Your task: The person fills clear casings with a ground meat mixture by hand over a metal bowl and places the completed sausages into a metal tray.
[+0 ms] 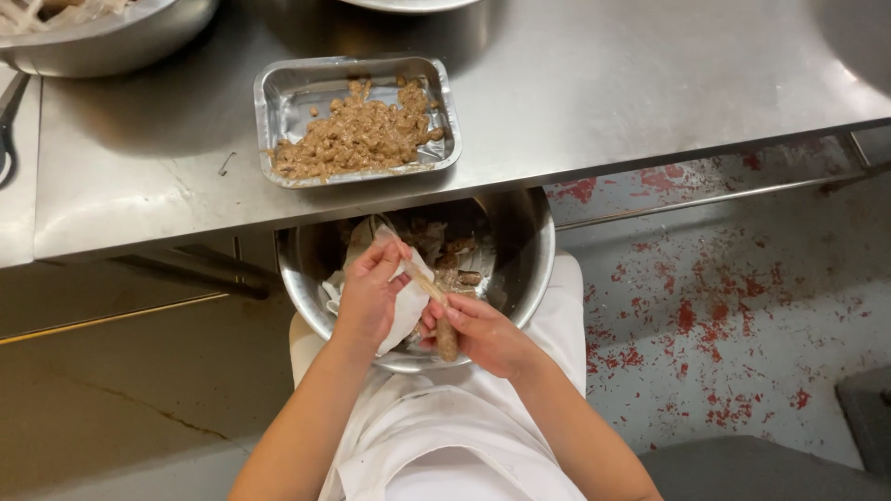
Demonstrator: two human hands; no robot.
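A steel bowl [529, 269] rests on my lap, half under the table edge, holding brown pieces and white wrappers. My left hand [368, 295] pinches a white wrapper [404, 311] and the upper end of a long brown sausage-like piece [444, 332]. My right hand [483, 332] grips the lower end of that piece over the bowl's near rim. On the table just above sits a foil tray [288, 97] with a heap of brown chopped filling [357, 137].
The steel table [603, 83] spans the top. A large steel bowl [102, 46] stands at the back left, another dish [408, 5] at the top edge. Dark tongs [9, 121] lie at far left. The floor [724, 306] has red-stained patches.
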